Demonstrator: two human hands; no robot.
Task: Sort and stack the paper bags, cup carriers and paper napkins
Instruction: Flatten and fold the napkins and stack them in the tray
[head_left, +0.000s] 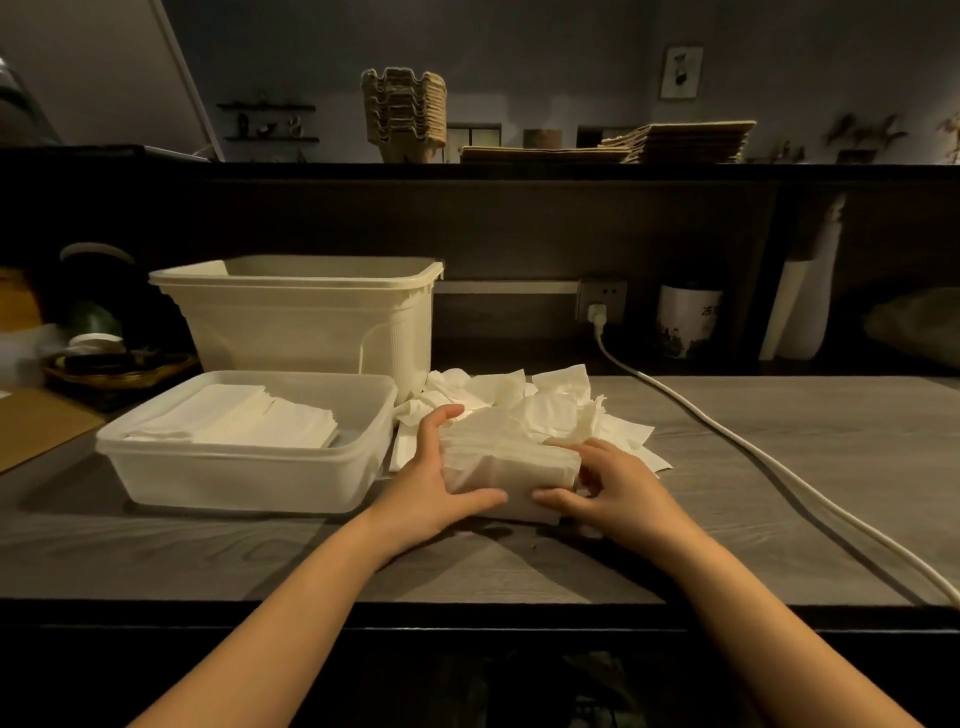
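A squared-up napkin bundle (506, 465) sits on the worktop (737, 525) near its front edge, clasped from both sides. The left hand (434, 480) wraps its left end, fingers curled over the top and thumb along the front. The right hand (615, 493) mirrors it on the right end, fingers bent round the corner. Both are gripping the bundle, pressing its edges even.

Just behind it, and touching it, lies a heap of loose napkins (530, 397), crumpled and unsorted. To the left stands a shallow tub (234, 453) with stacked napkins (234, 415) already laid flat inside, and room left on its right side. Behind that is a tall bin (311, 317). A white cable (779, 467) runs across the worktop on the right.

Up on the shelf (519, 170), cup carriers (404, 111) are nested in a column and paper bags (680, 140) lie flat in a pile, so those two sorts look done. The napkin step is in hand. Next, I judge, the bundle needs lifting level, squeezed firmly enough not to fan out, and setting into the tub's free space.
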